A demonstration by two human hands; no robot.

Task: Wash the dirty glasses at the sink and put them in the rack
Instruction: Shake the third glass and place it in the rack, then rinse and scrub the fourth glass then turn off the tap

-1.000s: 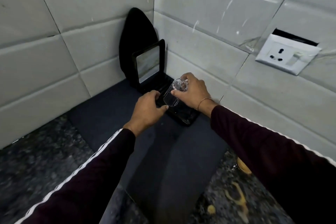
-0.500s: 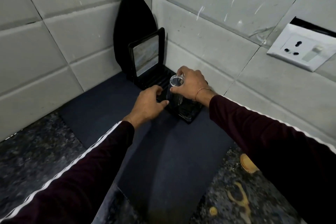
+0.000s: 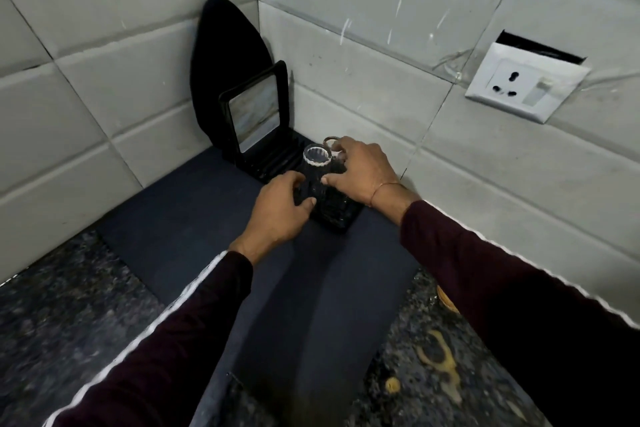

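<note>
A clear ribbed glass (image 3: 316, 168) stands upright on the black ribbed rack (image 3: 273, 163) in the corner of the tiled walls. My right hand (image 3: 360, 173) holds it, thumb on its near side and fingers round the back near the rim. Just behind those fingers shows the rim of a second glass (image 3: 330, 140), mostly hidden. My left hand (image 3: 278, 210) grips the rack's near left edge with curled fingers, and its thumb lies at the foot of the glass. A black-framed panel (image 3: 254, 114) stands upright at the rack's far end.
The rack sits on a dark mat (image 3: 207, 236) over a speckled granite counter (image 3: 69, 305). A black teardrop-shaped board (image 3: 225, 55) leans in the corner. A white wall socket (image 3: 519, 87) is on the right wall. Yellow stains (image 3: 440, 357) mark the counter at lower right.
My right hand has brought the glass from tilted above the rack down to upright on it. My left hand has stayed on the rack's edge.
</note>
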